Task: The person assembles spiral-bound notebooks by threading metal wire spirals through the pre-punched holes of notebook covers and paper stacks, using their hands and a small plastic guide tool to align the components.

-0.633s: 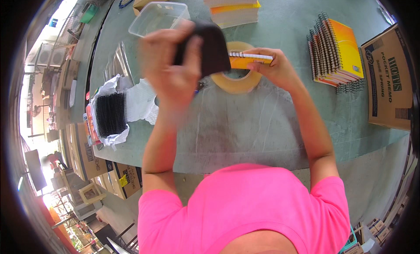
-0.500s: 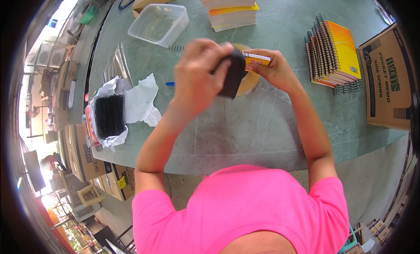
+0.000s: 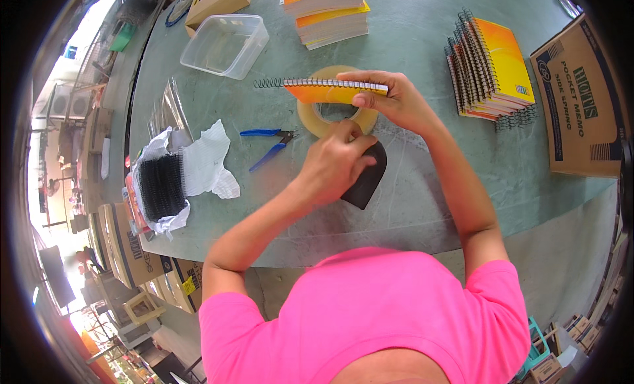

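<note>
Item: small orange spiral notebook (image 3: 335,91), held level above the green table (image 3: 422,186), directly over a roll of clear tape (image 3: 337,119). Wire coil protrudes past its left end.
Right hand (image 3: 396,103): fingers clamped on the notebook's right end, thumb beneath.
Left hand (image 3: 337,164): fingers curled shut on a black rounded-corner cover sheet (image 3: 365,180), low, near the table, just this side of the tape.
Nearby: blue pliers (image 3: 269,146); black coils on white paper (image 3: 162,186); clear tub (image 3: 226,45); orange notebook stacks (image 3: 492,63).
Risk, as judged: one-ended grip may let the notebook sag or twist; the loose coil end could snag or unwind; the cover may crease under a tight fist.
Change: earlier the left hand held the black sheet raised at the notebook; it is now lowered, and the notebook is unobstructed
</note>
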Demonstrator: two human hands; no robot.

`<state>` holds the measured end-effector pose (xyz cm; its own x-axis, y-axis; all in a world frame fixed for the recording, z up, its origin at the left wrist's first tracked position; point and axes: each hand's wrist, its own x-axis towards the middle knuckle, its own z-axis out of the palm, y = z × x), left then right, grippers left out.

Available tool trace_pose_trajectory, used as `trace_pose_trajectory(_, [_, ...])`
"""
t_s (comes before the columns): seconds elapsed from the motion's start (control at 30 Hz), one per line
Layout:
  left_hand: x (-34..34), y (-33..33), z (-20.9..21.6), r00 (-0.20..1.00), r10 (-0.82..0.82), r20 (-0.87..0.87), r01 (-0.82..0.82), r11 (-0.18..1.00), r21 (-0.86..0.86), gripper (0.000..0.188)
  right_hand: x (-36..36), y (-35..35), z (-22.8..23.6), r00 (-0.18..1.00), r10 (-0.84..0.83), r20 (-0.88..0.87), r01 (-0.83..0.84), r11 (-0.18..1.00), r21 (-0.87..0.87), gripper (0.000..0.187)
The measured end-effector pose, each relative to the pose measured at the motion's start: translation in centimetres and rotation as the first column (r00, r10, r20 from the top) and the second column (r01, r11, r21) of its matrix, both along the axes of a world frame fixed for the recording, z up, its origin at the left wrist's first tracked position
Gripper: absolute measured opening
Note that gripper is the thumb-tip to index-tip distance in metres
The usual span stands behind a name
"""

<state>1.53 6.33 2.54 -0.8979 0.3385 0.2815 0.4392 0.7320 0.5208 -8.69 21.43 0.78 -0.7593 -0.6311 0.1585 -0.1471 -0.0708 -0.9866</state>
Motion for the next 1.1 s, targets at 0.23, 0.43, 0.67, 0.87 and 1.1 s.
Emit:
trace_pose_trajectory(0.23, [-4.1,-1.3,3.7,0.863,0.096,-0.497,-0.215,0.958,-0.189,0.022,0.3,0.3,0.2,0.996,0.034,0.081,-0.010,0.960,-0.279,0.024])
trace_pose_trajectory(0.43, [-5.2,-1.4,4.4,0.952,0.097,-0.290,-0.159,0.968,-0.196,0.021,-0.8,1.1,-1.5,0.998,0.048,0.044,-0.053,0.989,0.136,0.021])
trace_pose_trajectory(0.67, [-6.3,-1.1,4.4,0.995,0.028,-0.091,-0.032,0.999,-0.044,0.021,-0.6,0.8,-1.7,1.000,-0.010,-0.006,0.010,0.995,0.095,0.020])
trace_pose_trajectory(0.87, [-6.8,0.6,2.8,0.984,-0.075,-0.161,0.074,0.997,-0.014,0.017,-1.4,1.4,-3.6,0.987,-0.089,-0.136,0.124,0.953,0.278,0.025])
trace_pose_trajectory(1.1, [-6.9,0.8,3.2,0.985,-0.099,-0.144,0.104,0.994,0.027,0.015,-1.1,1.2,-3.3,0.965,-0.133,-0.227,0.183,0.960,0.212,0.026])
